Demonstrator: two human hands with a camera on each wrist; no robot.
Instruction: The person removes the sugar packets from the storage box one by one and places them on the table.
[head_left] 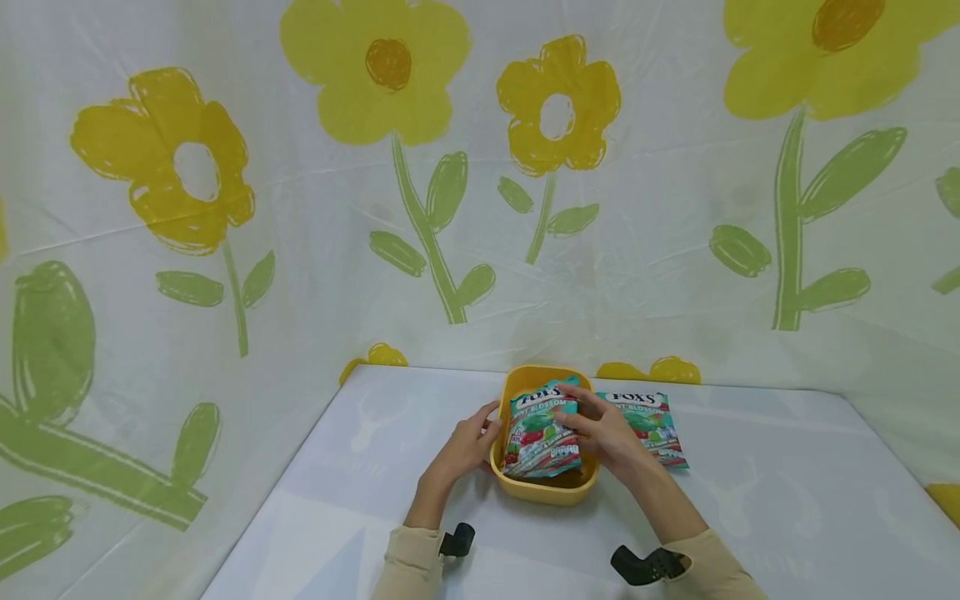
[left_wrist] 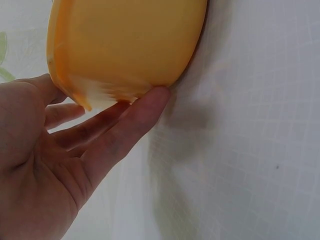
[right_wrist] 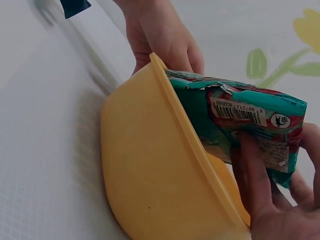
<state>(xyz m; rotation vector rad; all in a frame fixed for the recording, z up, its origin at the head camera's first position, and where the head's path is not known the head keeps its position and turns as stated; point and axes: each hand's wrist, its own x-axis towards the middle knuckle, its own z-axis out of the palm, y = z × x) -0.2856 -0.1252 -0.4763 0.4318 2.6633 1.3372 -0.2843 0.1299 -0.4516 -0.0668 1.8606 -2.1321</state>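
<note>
A yellow plastic basin [head_left: 543, 493] stands on the table in front of me. My right hand [head_left: 609, 429] grips a teal and red FOX'S candy bag [head_left: 534, 433], which leans up inside the basin with its top over the rim. In the right wrist view, the bag's barcode side [right_wrist: 240, 112] faces the camera and fingers press along its edge. My left hand [head_left: 462, 446] touches the basin's left side. Its fairly straight fingers [left_wrist: 132, 122] lie against the outer wall in the left wrist view. What lies under the bag is mostly hidden.
Just right of the basin a second FOX'S candy bag [head_left: 663, 433] lies flat, partly behind my right hand. Beyond the white table [head_left: 360, 500] hangs a flower-printed curtain [head_left: 637, 275], close to its back edge.
</note>
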